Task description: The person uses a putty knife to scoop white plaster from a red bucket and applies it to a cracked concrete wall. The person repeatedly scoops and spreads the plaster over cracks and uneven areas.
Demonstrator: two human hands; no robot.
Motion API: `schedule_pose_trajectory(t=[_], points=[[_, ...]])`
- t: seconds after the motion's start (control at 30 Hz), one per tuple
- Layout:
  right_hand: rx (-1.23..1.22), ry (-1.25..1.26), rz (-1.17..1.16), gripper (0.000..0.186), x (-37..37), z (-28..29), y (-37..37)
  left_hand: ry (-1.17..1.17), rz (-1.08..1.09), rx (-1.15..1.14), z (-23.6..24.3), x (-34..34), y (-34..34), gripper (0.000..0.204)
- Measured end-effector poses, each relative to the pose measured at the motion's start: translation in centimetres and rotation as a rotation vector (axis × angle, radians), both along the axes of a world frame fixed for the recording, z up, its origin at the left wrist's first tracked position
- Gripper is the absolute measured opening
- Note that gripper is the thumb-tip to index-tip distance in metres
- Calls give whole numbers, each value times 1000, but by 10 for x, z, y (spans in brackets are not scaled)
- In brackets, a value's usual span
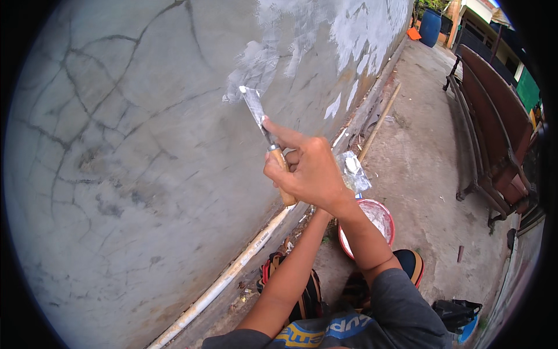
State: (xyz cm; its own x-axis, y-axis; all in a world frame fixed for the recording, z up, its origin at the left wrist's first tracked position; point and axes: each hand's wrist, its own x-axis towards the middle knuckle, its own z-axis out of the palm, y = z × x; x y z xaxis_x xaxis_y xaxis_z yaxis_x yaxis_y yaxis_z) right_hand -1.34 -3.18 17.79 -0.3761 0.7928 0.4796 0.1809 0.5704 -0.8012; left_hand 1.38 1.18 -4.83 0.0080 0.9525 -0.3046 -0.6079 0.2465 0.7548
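My right hand (314, 168) is closed around the wooden handle of a putty knife (253, 107), its index finger stretched along the blade. White putty sits on the blade's tip, which is at the cracked grey wall (145, 145), by a freshly smeared white patch (256, 67). My left forearm (285, 285) passes behind the right wrist, so the left hand is hidden. Just beyond the right hand shows a flat metallic plate (356, 174) with a lump of white putty; what holds it is hidden. Below it stands a red-rimmed bucket (390, 224) with white putty inside.
A whitish pipe (232, 272) runs along the wall's foot. A bamboo pole (381, 122) lies on the concrete ground. At right stands a brown bench (488, 122); a blue barrel (430, 27) is far off. A black plastic bag (456, 314) lies at lower right.
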Motion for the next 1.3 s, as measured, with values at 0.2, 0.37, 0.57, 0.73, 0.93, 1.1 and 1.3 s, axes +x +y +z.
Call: schedule_pose_trajectory(t=[0.2,0.37,0.57,0.73,0.93,1.1,1.3], points=[[25,140,-77,56,-2,5,37,-1,-72,-17,30,-7,-12,44],[87,-50,35,53,-13,0,-13,187,-154,-106,24,-16,-1,46],[126,51,-101,53,-20,9,2,128,-47,-30,-11,-2,15,51],[290,38,-21,56,-26,-21,-18,80,-131,70,-18,0,16,55],[416,175,-102,59,-47,-4,1,358,-51,139,-55,4,31,54],[447,94,-114,66,-80,-64,1,58,-125,30,21,4,1,55],[442,56,-45,58,-35,-29,-19,335,15,137,-44,-2,29,52]])
